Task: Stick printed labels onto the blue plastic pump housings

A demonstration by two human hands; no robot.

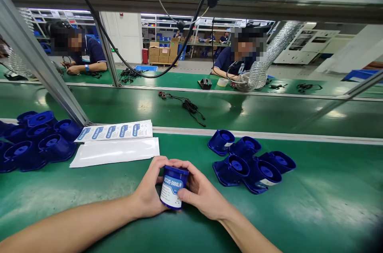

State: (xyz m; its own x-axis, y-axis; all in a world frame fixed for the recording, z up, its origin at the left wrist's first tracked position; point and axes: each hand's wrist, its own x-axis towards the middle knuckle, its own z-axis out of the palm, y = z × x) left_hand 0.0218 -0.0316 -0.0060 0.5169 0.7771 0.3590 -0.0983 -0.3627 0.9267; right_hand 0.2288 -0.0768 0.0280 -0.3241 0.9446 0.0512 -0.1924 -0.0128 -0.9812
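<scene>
Between my two hands is a blue plastic pump housing (168, 170) with a blue and white label (171, 192) on the side facing me. My left hand (149, 189) wraps its left side, fingers curving over the top. On the other side my right hand (201, 194) grips it, the thumb pressed on the label's right edge. To the left lie a printed label sheet (116, 130) and a blank white sheet (116, 153). Several blue housings (237, 167) stand to the right, some with labels showing.
More blue housings (38, 141) cluster at the far left. A metal post (44, 53) slants up there. Beyond a pale rail, a coiled black cable (188, 105) lies on the green belt. Two people (89, 51) sit opposite. A black cable (131, 70) hangs overhead.
</scene>
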